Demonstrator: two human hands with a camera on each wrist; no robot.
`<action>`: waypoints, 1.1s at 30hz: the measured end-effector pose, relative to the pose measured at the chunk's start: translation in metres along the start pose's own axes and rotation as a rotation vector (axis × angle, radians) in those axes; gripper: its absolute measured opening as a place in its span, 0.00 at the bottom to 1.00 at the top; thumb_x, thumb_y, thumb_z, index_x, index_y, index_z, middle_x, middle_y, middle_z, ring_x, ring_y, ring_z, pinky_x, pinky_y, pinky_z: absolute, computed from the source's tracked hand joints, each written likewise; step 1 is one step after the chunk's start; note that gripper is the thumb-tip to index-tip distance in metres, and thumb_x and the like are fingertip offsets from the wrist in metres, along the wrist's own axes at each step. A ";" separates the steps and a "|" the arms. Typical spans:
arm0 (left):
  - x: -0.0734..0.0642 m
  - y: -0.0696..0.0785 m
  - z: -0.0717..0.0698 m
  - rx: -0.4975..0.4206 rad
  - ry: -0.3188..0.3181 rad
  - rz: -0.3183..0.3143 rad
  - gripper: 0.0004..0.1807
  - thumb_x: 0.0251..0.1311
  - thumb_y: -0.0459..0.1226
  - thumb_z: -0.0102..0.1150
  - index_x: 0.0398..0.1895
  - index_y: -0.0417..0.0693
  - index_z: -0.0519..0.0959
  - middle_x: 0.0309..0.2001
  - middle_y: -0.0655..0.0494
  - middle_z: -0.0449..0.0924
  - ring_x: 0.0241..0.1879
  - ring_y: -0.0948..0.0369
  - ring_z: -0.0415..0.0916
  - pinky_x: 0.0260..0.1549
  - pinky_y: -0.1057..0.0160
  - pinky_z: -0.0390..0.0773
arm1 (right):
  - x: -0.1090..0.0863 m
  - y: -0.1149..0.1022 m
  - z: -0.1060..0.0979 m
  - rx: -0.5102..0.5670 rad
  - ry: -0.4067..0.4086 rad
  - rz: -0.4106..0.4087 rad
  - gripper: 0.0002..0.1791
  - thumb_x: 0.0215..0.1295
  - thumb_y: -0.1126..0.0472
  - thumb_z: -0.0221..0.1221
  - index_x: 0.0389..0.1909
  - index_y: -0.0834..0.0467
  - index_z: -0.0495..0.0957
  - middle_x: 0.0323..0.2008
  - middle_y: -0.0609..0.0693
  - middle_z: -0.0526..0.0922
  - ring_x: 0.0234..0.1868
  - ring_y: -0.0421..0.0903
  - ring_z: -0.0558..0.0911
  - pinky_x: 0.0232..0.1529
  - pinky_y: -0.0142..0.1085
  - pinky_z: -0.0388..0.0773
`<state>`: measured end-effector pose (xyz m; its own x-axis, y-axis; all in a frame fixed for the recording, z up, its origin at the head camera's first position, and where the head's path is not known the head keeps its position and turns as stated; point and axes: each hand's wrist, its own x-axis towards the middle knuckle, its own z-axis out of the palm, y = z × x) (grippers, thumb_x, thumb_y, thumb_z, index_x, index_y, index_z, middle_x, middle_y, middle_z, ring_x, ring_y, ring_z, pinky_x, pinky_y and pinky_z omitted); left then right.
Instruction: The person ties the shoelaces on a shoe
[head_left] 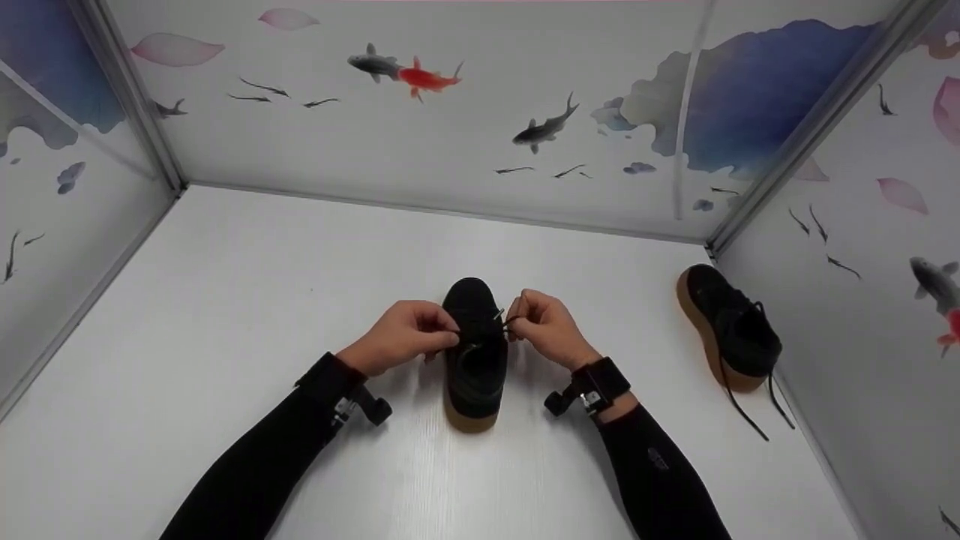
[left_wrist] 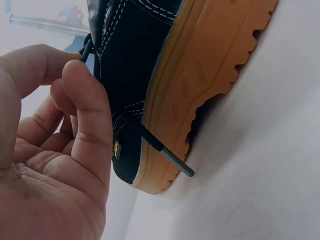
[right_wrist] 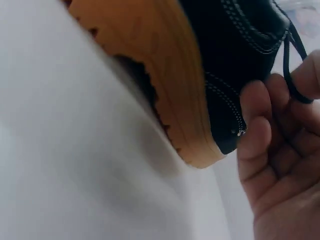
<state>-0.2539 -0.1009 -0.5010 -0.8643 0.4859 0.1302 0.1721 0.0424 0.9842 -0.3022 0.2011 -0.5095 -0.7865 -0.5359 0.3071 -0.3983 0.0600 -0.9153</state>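
Note:
A black shoe (head_left: 470,292) with a tan rubber sole (left_wrist: 200,55) stands upright on the white surface, toe pointing away from me. At its left side my left hand (head_left: 405,334) pinches a black shoelace (left_wrist: 86,49) between thumb and index finger. A loose lace end with a grey tip (left_wrist: 175,161) hangs down over the sole on that side. Across from it, my right hand (head_left: 549,328) holds a looped stretch of black lace (right_wrist: 287,65) in its curled fingers. The lacing between both hands is too dark and small to make out.
A second black shoe (head_left: 712,300) leans against the right wall, its lace ends (head_left: 744,411) trailing onto the white floor (head_left: 225,360). White panels (head_left: 465,157) printed with fish and petals enclose the back and both sides.

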 end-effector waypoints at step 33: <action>0.001 -0.004 0.001 -0.089 0.026 -0.002 0.05 0.72 0.30 0.71 0.46 0.36 0.87 0.36 0.47 0.87 0.29 0.59 0.80 0.30 0.64 0.82 | -0.001 0.007 0.012 0.082 0.195 0.247 0.10 0.64 0.77 0.54 0.33 0.65 0.83 0.31 0.52 0.85 0.27 0.46 0.80 0.28 0.34 0.78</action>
<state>-0.2543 -0.0996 -0.5047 -0.8765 0.4633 0.1304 0.1287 -0.0354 0.9910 -0.2983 0.1918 -0.5193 -0.9332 -0.3421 0.1099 -0.1511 0.0963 -0.9838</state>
